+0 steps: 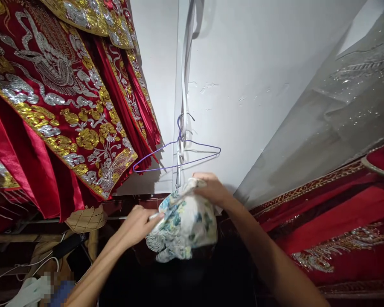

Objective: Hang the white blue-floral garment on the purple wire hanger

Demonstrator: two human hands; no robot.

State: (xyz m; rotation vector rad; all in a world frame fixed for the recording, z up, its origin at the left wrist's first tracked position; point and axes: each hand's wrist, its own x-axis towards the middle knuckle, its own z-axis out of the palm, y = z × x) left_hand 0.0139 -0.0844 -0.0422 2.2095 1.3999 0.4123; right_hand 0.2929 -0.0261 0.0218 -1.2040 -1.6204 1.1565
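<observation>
"White wall (249, 64) ahead of you?"

"Yes, with a red embroidered costume (83, 106) on my left and a purple hanger (179, 138) before me."

"And the floral cloth (182, 221)?"

"Below the hanger: my right hand (211, 187) has fingers clamped on its top, my left hand (142, 224) seems to pinch its left edge, though blur makes that uncertain"

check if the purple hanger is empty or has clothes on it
Empty: the purple hanger has bare bars; the floral cloth is below, in the left hand and right hand.
</observation>
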